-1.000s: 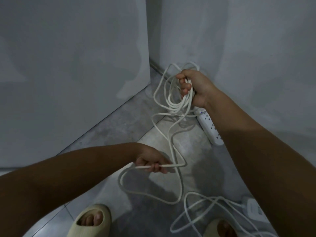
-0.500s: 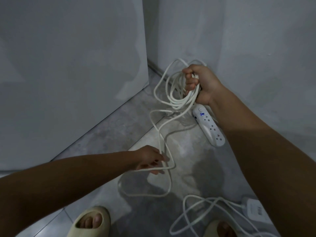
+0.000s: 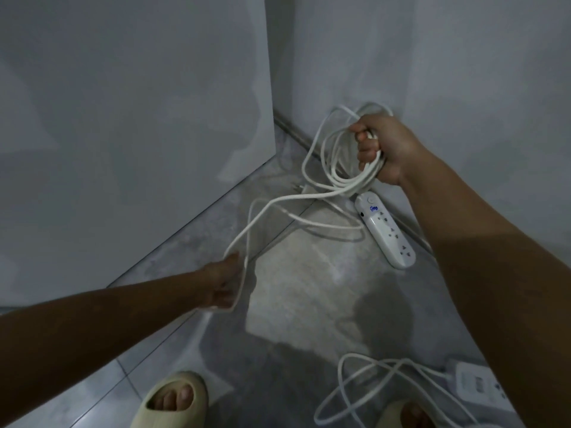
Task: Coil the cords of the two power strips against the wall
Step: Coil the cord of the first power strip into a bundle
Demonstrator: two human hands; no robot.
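My right hand (image 3: 381, 149) grips several loops of a white cord (image 3: 332, 168) above the floor near the corner. That cord runs from a white power strip (image 3: 384, 231) lying along the right wall. My left hand (image 3: 224, 284) holds a bend of the same cord lower down on the left, and the loose length stretches between both hands. A second power strip (image 3: 474, 383) lies at the bottom right, with its cord (image 3: 370, 390) in loose loops on the floor.
Grey walls (image 3: 123, 118) close in on the left and right, meeting in a narrow corner ahead. My feet are in cream slippers (image 3: 173, 400) at the bottom edge, one beside the second cord. The floor is grey tile (image 3: 309, 288).
My left hand has drawn the cord's slack up off the floor and moved to the left. The right hand keeps its hold on the coil; more of the power strip shows below it.
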